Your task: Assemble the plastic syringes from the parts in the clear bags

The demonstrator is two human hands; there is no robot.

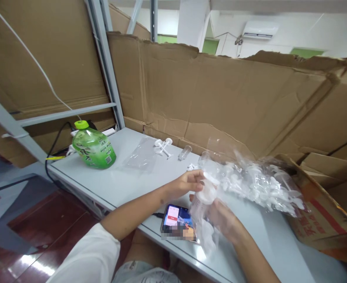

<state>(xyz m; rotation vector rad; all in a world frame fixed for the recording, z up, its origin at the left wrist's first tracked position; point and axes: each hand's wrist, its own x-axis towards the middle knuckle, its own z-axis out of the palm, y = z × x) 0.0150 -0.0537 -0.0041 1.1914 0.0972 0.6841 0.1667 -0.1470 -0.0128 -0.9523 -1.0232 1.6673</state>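
Above the front of the table, both hands are on a clear plastic bag [208,237] with white plastic pieces inside. A clear barrel with a round white collar [207,193] shows at its upper end. My left hand [191,182] is closed at the top, thumb and fingers pinching by a white flat part [211,179]. My right hand [225,220] wraps the bag's right side and is smeared by motion; its fingertips are partly hidden. Under the bag lies a phone [178,222] with its screen lit.
White plunger-like pieces [163,147] lie beside a flat clear bag [141,155]. Ribbed clear barrels [185,153] stand near the back edge. A heap of filled bags [258,184] is at right, against a cardboard box [323,212]. A green bottle [94,147] is at left.
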